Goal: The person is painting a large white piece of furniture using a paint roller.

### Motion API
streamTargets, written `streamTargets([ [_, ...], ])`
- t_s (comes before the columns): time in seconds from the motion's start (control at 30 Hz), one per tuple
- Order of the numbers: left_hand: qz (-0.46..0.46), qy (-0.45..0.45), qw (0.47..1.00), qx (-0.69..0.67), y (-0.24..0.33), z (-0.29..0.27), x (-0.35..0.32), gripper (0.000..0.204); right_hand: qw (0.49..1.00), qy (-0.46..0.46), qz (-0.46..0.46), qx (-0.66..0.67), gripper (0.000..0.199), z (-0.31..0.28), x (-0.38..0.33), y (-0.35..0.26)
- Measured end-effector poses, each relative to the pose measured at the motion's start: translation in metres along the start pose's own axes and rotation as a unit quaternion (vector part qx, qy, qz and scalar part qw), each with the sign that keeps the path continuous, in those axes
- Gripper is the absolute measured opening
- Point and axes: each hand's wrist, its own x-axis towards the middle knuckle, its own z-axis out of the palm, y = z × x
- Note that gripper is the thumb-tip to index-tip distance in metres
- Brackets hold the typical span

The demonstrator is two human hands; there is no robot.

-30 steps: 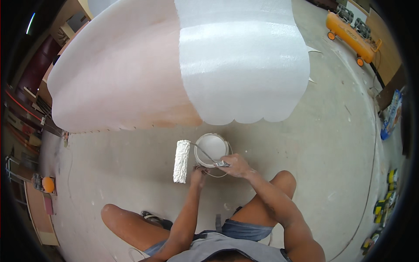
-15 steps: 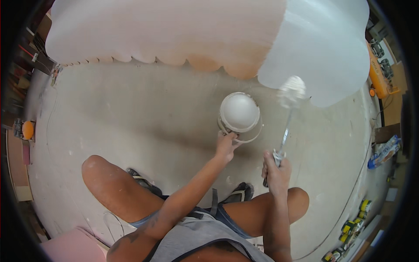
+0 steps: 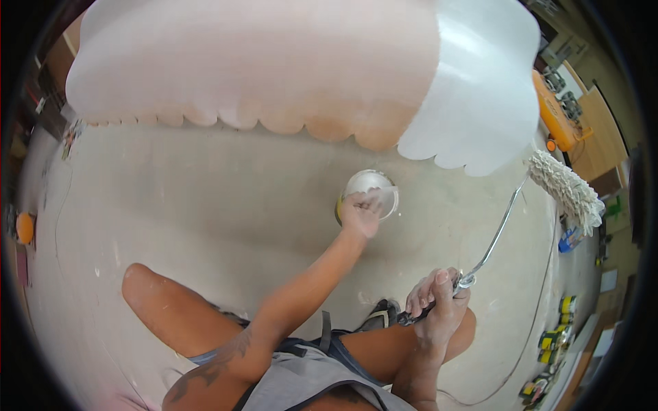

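A white bucket [image 3: 393, 211] holding white paint stands on the floor in front of me. My left hand [image 3: 362, 212], blurred, reaches over its near rim with fingers curled. A pale smeared band, which looks like the bucket's handle, runs from those fingers across the mouth. My right hand [image 3: 439, 305], streaked with white, is closed around the dark grip of a paint roller. The bent metal rod leads up and right to the shaggy, paint-coated roller sleeve [image 3: 566, 192], held clear of the panel. Beyond the bucket, the large scallop-edged panel [image 3: 274, 61] is pinkish on the left and fresh white on the right.
An orange air compressor [image 3: 554, 113] stands at the far right. Several yellow-and-black cans [image 3: 550, 339] line the right side, near a cable [image 3: 528, 342] on the floor. A blue-and-white package [image 3: 570, 238] lies behind the roller. My knees [image 3: 144, 281] flank the work space.
The roller has swung right and its sleeve now shows broadside. My left hand has shifted from the bucket's near side to over its mouth. The hanging handle no longer shows below the bucket.
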Motion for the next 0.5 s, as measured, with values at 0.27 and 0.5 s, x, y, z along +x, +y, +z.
streamTargets([
  [0.27, -0.026, 0.081, 0.993, -0.088, 0.038, 0.024, 0.040, 0.045, 0.993, 0.108, -0.042, 0.007, 0.033, 0.037, -0.025, -0.020],
  [0.5, 0.003, 0.027, 0.999, 0.019, 0.133, -0.009, 0.029, 0.039, 0.989, 0.148, -0.024, 0.018, 0.033, 0.059, -0.045, -0.035],
])
